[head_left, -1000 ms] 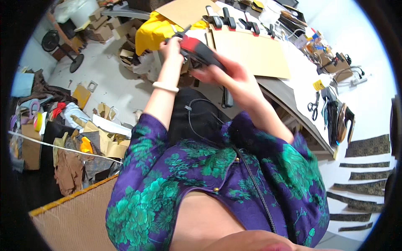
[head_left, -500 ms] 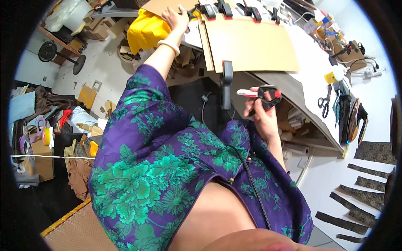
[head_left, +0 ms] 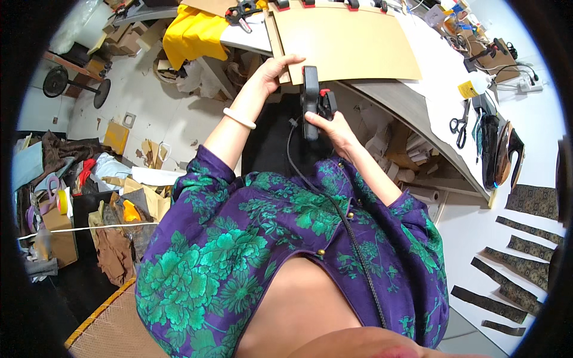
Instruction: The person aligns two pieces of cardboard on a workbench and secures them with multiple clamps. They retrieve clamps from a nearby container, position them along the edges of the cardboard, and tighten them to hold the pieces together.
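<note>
My left hand (head_left: 276, 73) is at the near left corner of a tan board (head_left: 352, 45), fingers closed over its edge. Another tan layer shows beneath the board. A black spring clamp (head_left: 310, 95) sits at the board's front edge, its handle toward me. My right hand (head_left: 334, 130) grips this clamp, thumb on the handle. Close behind it is a second black clamp with a red tip (head_left: 326, 100), partly hidden by the fingers. Several black clamps (head_left: 307, 3) line the board's far edge. One more black and red clamp (head_left: 240, 16) lies on the table, left of the board.
Yellow cloth (head_left: 194, 36) hangs over the table's left end. On the right stand a glue bottle (head_left: 471, 88) and black-handled scissors (head_left: 460, 126). A floor fan (head_left: 77, 86) and heaped fabric scraps (head_left: 77, 161) are at the left. Rolls and scraps (head_left: 400, 155) fill the space under the table.
My left hand has come back from the far left to the board's near corner. My right hand, with its red-tipped clamp, has moved left onto the black clamp at the front edge.
</note>
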`<act>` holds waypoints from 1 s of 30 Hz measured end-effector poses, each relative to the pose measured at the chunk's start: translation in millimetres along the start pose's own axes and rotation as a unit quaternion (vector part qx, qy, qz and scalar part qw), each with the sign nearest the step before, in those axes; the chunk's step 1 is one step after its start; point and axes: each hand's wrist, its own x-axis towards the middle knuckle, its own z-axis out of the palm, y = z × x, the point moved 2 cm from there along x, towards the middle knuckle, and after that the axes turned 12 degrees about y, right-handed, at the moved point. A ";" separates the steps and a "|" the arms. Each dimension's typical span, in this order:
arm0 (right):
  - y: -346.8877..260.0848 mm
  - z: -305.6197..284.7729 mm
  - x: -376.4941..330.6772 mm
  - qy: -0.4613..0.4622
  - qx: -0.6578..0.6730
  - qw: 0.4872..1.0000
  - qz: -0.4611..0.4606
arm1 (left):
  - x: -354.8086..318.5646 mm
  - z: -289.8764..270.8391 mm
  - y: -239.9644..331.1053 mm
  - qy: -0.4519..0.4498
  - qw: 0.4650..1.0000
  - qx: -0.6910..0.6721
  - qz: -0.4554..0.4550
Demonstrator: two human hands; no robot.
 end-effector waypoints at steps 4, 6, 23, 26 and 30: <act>-16.1 -0.9 -11.4 -0.073 0.089 0.992 0.053 | 5.4 9.7 10.8 0.071 0.992 0.046 0.093; -26.9 -4.2 -17.4 -0.069 0.120 0.990 0.041 | -0.5 16.0 17.9 0.059 0.996 0.027 0.057; -87.1 -275.3 -18.6 0.386 -0.530 0.753 -0.059 | -37.1 43.6 56.7 0.154 0.987 0.021 0.051; -77.4 -303.2 20.2 0.401 -0.499 0.767 -0.042 | -38.1 58.6 58.6 0.151 0.987 0.042 0.037; -74.1 -312.7 46.3 0.364 -0.524 0.763 -0.107 | -49.4 56.4 64.1 0.078 0.993 0.018 0.084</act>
